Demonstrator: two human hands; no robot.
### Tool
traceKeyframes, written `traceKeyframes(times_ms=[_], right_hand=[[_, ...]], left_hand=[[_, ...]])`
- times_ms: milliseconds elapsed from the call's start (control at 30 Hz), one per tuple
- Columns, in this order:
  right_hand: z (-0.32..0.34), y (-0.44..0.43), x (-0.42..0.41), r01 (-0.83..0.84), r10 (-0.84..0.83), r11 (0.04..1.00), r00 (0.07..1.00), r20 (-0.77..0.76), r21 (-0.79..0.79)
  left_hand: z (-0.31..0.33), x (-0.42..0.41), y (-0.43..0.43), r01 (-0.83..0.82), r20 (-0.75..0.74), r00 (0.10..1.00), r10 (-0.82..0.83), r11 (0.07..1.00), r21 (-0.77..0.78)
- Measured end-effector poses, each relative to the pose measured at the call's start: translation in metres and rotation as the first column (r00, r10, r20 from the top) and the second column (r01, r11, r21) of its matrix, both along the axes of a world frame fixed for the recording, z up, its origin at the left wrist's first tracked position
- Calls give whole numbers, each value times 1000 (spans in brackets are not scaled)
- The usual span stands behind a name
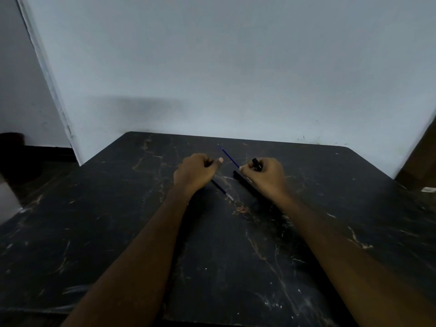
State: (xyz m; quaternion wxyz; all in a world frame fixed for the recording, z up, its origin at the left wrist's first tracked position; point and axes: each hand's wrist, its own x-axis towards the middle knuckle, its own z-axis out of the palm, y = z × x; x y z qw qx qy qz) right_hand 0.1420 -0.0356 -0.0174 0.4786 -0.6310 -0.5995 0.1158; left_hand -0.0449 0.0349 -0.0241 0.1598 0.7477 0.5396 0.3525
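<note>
My left hand point(194, 173) is curled into a fist over the black marbled table point(118, 232), thumb pointing right. A blue pen with a white tip point(223, 190) runs out from under the fist toward me, and the hand seems to grip it. My right hand point(262, 175) pinches a thin blue refill point(229, 156) that slants up and to the left. A small black pen piece point(256, 163) sticks out above its fingers. A black pen barrel point(245, 182) lies slanted under that hand; whether it is held is unclear.
The table's far edge meets a pale wall point(236, 79). A brown object point(422, 161) stands at the right edge, with a small white item point(428, 190) by it. Dark floor and a wall corner show on the left.
</note>
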Motion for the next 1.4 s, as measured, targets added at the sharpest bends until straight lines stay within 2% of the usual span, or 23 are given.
traceKeyframes(times_ms=[67, 100, 333, 400, 467, 567, 700, 867, 1000, 1067, 1200, 1300, 1400], right_hand=[[-1, 1, 2, 26, -26, 999, 1000, -1, 24], [-2, 1, 3, 37, -37, 999, 999, 7, 31], [-7, 6, 11, 63, -65, 998, 996, 60, 32], [-8, 6, 11, 44, -45, 999, 997, 66, 23], [-8, 6, 10, 30, -33, 999, 997, 71, 33], [-8, 7, 8, -12, 6, 997, 997, 80, 71], [-8, 7, 4, -86, 79, 992, 994, 76, 94], [-7, 5, 2, -86, 68, 980, 992, 103, 180], [-8, 5, 5, -73, 70, 995, 996, 46, 62], [-9, 4, 9, -79, 78, 997, 995, 66, 18], [-13, 3, 11, -62, 65, 997, 991, 115, -34], [-16, 8, 10, -56, 50, 998, 975, 215, 23], [-21, 15, 12, -85, 56, 989, 972, 228, 117]], left_hand=[[0, 0, 0, -3, -209, 978, 3, 1000, 2], [1, -1, 0, -6, -266, 964, 8, 1000, 10], [3, 1, -1, 77, -263, 961, -81, 997, -23], [3, 1, -2, 86, -141, 986, -91, 995, -43], [5, 2, -3, 101, 102, 990, -94, 992, -72], [10, 7, -4, 158, 390, 914, -115, 984, -81], [12, 8, -5, 263, 580, 798, -164, 961, -89], [13, 4, -3, 204, 710, 701, -72, 974, -102], [15, -3, -2, 120, 788, 615, 19, 986, -118], [14, -4, -3, 97, 813, 580, 47, 987, -127], [13, -4, -3, 60, 817, 571, 83, 988, -143], [13, -4, -1, 58, 820, 567, 77, 989, -133], [12, -4, 1, 62, 825, 562, 65, 991, -121]])
